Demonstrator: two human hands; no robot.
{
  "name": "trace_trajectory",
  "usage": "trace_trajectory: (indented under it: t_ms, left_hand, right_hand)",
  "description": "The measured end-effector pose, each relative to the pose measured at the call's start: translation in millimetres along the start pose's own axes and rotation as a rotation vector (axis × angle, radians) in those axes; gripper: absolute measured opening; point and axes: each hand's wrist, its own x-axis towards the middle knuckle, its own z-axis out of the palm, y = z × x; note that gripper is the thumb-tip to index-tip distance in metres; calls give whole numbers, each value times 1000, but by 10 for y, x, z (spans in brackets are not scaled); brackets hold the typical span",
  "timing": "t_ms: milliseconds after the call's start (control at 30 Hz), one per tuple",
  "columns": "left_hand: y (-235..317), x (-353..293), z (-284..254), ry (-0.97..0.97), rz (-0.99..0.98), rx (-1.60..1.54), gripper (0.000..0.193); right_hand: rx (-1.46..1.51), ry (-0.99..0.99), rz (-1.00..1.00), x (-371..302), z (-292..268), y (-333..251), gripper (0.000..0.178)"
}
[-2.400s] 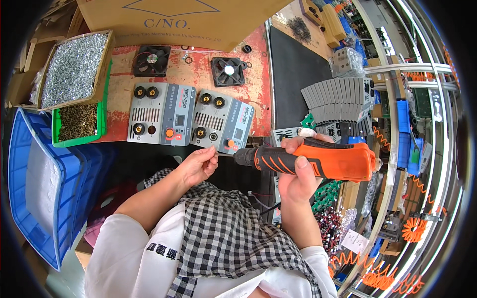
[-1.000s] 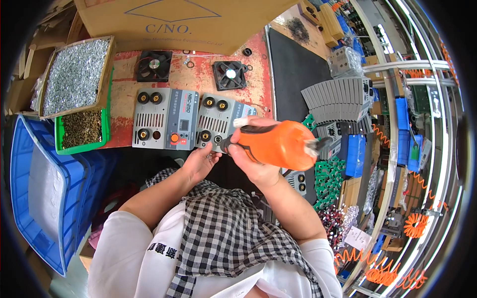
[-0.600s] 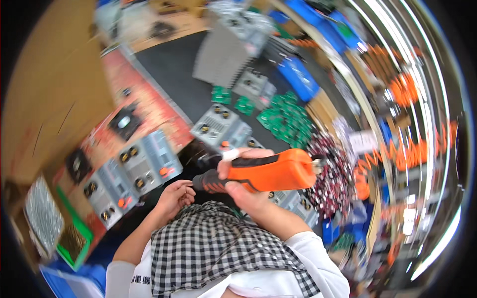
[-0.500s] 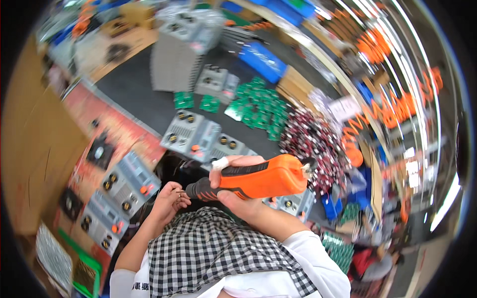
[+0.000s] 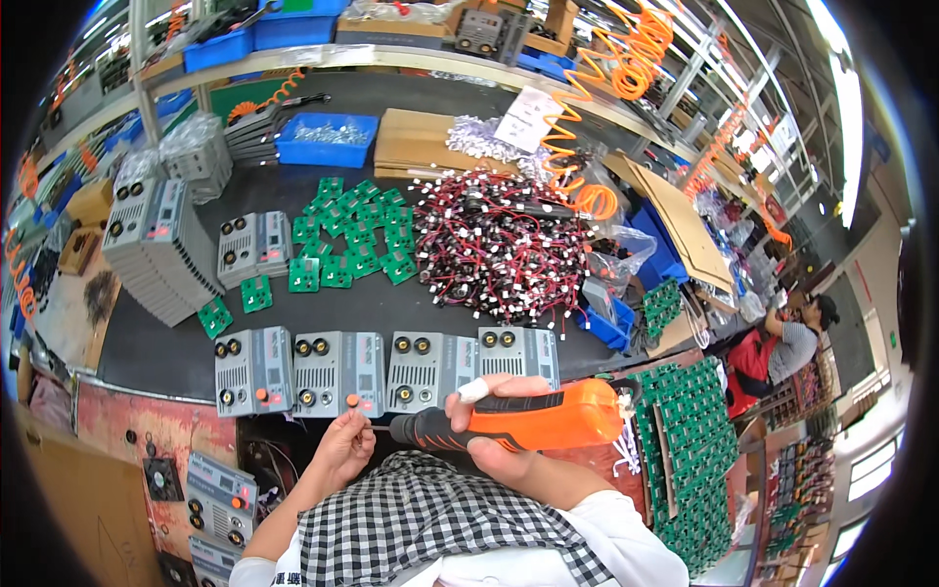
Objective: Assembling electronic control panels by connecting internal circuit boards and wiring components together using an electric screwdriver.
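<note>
My right hand (image 5: 504, 462) is wrapped round an orange and black electric screwdriver (image 5: 569, 419) lying nearly level, its nose toward the left. White tape covers one fingertip. My left hand (image 5: 344, 440) is closed in a pinch at the screwdriver's thin bit (image 5: 380, 428); whatever the fingers hold there is too small to make out. Just beyond both hands stands a row of grey front panels, among them a panel with an orange knob (image 5: 337, 372) and black-and-brass sockets. My left fingers are close to that panel's lower edge.
Green circuit boards (image 5: 357, 230) and a heap of red-black wires with white plugs (image 5: 499, 245) lie on the dark bench. Stacked panels (image 5: 161, 254) stand at left; a blue screw bin (image 5: 328, 139) is behind. More boards (image 5: 680, 460) lie at right. A person (image 5: 782, 342) sits far right.
My view has swung to the right, so the panel row now lies straight ahead. The screwdriver stays in my right hand, and my left hand remains pinched by its bit.
</note>
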Motion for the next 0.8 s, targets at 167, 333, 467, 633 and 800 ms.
trace_trajectory:
  t_ms: [167,333,467,633,800]
  left_hand:
    - [-55,137,146,19,-28,21,18]
    - [31,138,379,96,42,91,16]
    - [-15,369,409,4,27,110,13]
    - [-14,544,456,-10,55,106,9]
    - [3,685,607,29,54,109,4]
  right_hand:
    - [-79,-4,4,5,-360,44,53]
    - [8,87,32,28,-631,211,52]
    - [41,167,29,65,-824,157,50]
    - [103,138,64,135,-1069,161,50]
    - [53,143,68,185,-1252,108,50]
